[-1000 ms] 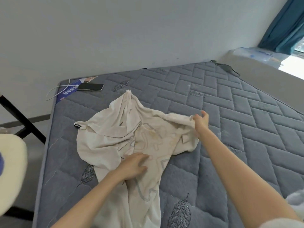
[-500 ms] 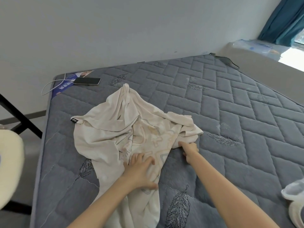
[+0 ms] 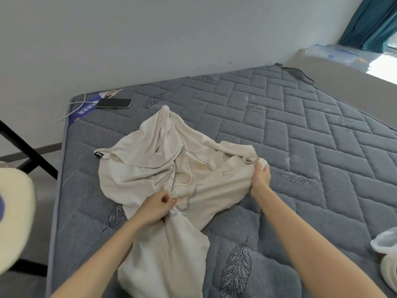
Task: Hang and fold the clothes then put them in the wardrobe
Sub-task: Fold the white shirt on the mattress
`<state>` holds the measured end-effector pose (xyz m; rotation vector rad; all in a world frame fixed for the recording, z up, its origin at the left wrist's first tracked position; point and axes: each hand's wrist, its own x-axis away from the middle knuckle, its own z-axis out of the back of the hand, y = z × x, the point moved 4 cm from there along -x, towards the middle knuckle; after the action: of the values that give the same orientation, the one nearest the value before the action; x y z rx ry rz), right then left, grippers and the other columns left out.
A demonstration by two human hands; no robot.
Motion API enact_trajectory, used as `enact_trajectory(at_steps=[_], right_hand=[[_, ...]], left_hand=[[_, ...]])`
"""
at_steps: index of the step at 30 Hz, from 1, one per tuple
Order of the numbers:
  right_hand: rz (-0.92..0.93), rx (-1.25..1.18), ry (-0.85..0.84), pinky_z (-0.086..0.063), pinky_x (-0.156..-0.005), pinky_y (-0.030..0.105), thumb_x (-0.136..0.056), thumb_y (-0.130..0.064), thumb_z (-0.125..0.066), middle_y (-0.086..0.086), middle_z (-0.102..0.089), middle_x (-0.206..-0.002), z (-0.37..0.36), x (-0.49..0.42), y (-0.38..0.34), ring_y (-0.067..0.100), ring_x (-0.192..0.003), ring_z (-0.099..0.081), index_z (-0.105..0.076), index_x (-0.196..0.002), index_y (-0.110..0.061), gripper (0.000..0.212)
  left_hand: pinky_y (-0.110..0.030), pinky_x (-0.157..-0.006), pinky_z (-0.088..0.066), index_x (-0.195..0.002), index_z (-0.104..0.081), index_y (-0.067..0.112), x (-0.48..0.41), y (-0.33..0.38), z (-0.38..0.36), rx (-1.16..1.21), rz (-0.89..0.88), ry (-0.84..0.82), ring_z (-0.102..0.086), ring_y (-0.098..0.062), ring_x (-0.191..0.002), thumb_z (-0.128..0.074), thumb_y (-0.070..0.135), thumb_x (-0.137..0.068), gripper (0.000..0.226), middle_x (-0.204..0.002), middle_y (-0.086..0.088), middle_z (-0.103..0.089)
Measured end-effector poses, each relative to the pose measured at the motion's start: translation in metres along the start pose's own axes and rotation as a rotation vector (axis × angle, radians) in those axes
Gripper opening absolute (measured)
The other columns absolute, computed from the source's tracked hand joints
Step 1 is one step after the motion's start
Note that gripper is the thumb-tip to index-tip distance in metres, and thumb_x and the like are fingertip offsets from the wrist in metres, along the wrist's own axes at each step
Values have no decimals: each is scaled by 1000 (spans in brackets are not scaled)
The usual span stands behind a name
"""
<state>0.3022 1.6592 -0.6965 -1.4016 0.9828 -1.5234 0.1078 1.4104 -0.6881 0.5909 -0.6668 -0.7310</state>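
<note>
Both hands, the left hand (image 3: 158, 208) and right hand (image 3: 260, 176), pinch the limp cream shirt (image 3: 150, 168) mid-bed (image 3: 300, 147); light and floppy, it's best held at its seams.

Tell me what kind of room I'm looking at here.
Probably a bedroom: a bare quilted grey mattress pushed against a white wall, a phone lying at its corner, and a blue curtain in the far corner.

Soft daylight, wide-angle edge distortion
</note>
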Motion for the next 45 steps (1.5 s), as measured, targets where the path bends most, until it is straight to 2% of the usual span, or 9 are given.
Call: enact_trajectory(at_steps=[6,9,12,15,24,30,36,41,45], right_hand=[[-217,-150,-212,-55,-73,32,-91,-36,-51,0,-66,-86,-6,8,3,16,-78,-63,-59,-101,-15,24],[-318,-28,-217,-47,-75,31,-92,-38,-43,4,-58,-100,0,15,23,21,-88,-57,-50,-114,-17,31],[-336,83,-321,-46,-79,35,-88,-28,-50,11,-56,-114,6,21,31,27,-101,-54,-48,-122,-12,37],[-316,32,-480,-49,-85,36,-88,-14,-58,11,-62,-117,8,31,32,26,-101,-58,-55,-124,-9,37],[-322,-262,-425,-53,-82,40,-85,-6,-66,15,-65,-114,25,38,23,25,-94,-65,-58,-117,-5,33],[-134,-310,-471,-50,-92,35,-96,-7,-52,11,-63,-111,28,44,-7,21,-99,-60,-52,-130,-2,34],[-147,-277,-314,-49,-90,41,-90,-14,-62,10,-61,-114,51,50,-20,23,-102,-57,-59,-117,-4,28],[-140,-24,9,-52,-71,35,-77,-6,-71,8,-57,-84,92,40,-12,22,-73,-55,-54,-76,-4,17],[-96,120,87,-51,-78,35,-78,-11,-71,13,-64,-94,115,37,8,25,-80,-58,-68,-101,-3,24]], left_hand=[[-29,-73,-39,-96,-48,14,22,43,-13,-351,-332,308,-40,-20,-95,-52,2,-82,20,-98,0,-40],[-31,-80,-38,-103,-50,17,35,62,-52,-479,-565,-19,-46,-22,-105,-55,12,-85,19,-106,0,-49],[-40,-95,-36,-124,-43,19,41,51,-88,-700,-380,-261,-36,-25,-122,-53,58,-84,57,-130,-2,-41],[-45,-96,-38,-129,-34,14,45,40,-102,-764,-234,-175,-34,-32,-122,-59,68,-74,81,-135,-9,-32],[-39,-97,-37,-123,-42,3,50,27,-75,-866,-151,-96,-36,-34,-128,-54,2,-84,41,-131,-14,-41],[-31,-71,-39,-82,-67,3,62,37,-43,-364,-216,-133,-54,-21,-81,-45,-7,-79,25,-86,-17,-63],[-12,-67,-37,-85,-61,8,90,63,-32,216,-262,-285,-50,-11,-79,-47,19,-99,22,-79,1,-54],[-23,-67,-29,-75,-52,16,106,76,-60,37,-373,-478,-41,-7,-69,-51,27,-97,25,-72,5,-46],[-15,-68,-34,-87,-62,26,110,69,-103,-178,-383,-604,-48,3,-74,-54,31,-92,11,-76,18,-52]])
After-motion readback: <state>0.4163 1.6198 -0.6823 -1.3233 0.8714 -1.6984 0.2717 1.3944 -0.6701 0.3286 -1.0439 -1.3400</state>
